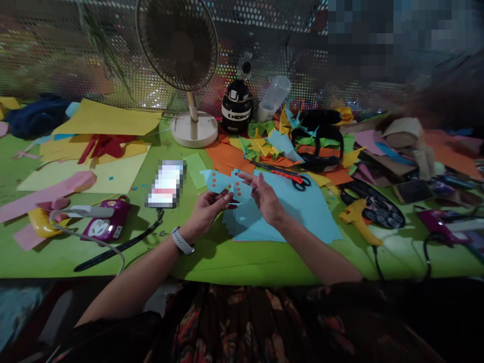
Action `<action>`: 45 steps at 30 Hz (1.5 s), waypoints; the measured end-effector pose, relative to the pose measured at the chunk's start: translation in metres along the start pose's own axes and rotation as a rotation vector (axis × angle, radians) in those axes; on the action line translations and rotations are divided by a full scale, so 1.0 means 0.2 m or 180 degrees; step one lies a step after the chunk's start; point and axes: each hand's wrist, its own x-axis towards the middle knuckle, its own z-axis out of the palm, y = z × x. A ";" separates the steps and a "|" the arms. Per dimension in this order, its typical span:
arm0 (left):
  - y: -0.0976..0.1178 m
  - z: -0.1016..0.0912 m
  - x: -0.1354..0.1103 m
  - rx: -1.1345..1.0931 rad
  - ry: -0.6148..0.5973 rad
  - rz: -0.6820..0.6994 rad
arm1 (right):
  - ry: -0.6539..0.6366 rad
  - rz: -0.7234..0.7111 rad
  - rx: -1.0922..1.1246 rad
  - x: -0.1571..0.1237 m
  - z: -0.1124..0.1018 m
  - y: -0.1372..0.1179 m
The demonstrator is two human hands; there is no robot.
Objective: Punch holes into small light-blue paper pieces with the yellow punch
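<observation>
My left hand (204, 216), with a white watch band (182, 241) at the wrist, pinches a light blue paper cutout (220, 183). Its two wing-like sides carry rows of small orange dots. Fingers stretched out, my right hand (265, 199) is just right of the cutout; whether the fingertips touch it I cannot tell. Beneath the right hand and forearm lies a stack of light blue sheets (315, 214). Red and black scissors (298, 180) rest at the stack's far edge.
A fan (193, 132), black jug (237, 108) and clear bottle (276, 96) stand behind. Folded paper scraps (260, 143) pile up beyond the scissors. A phone (166, 184) lies left; a yellow glue gun (361, 219) lies right. Purple power strips (108, 219) and cords sit sideways.
</observation>
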 end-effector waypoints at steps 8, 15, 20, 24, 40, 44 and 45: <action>-0.01 -0.02 0.02 -0.0152 0.0281 -0.0054 | 0.0677 -0.0537 -0.0389 0.01 0.00 0.04; -0.04 -0.01 0.02 0.0244 0.0437 0.0101 | 0.0645 -0.0815 -0.0830 -0.04 0.06 0.04; -0.05 -0.01 0.01 0.0520 0.0440 0.0232 | 0.0566 -0.0715 -0.0759 -0.05 0.07 0.04; -0.05 -0.01 0.00 0.0504 0.0182 0.0306 | 0.0503 -0.0733 -0.0676 -0.03 0.06 0.05; 0.00 -0.06 0.03 0.0109 0.0628 0.0233 | 0.0144 -0.0739 -0.0949 -0.03 0.04 0.06; 0.02 -0.04 0.02 0.0100 0.0433 0.0231 | 0.0260 -0.0650 -0.0760 -0.01 0.03 0.08; 0.02 -0.04 0.02 0.0105 0.0384 0.0247 | 0.0282 -0.0640 -0.0736 -0.01 0.02 0.08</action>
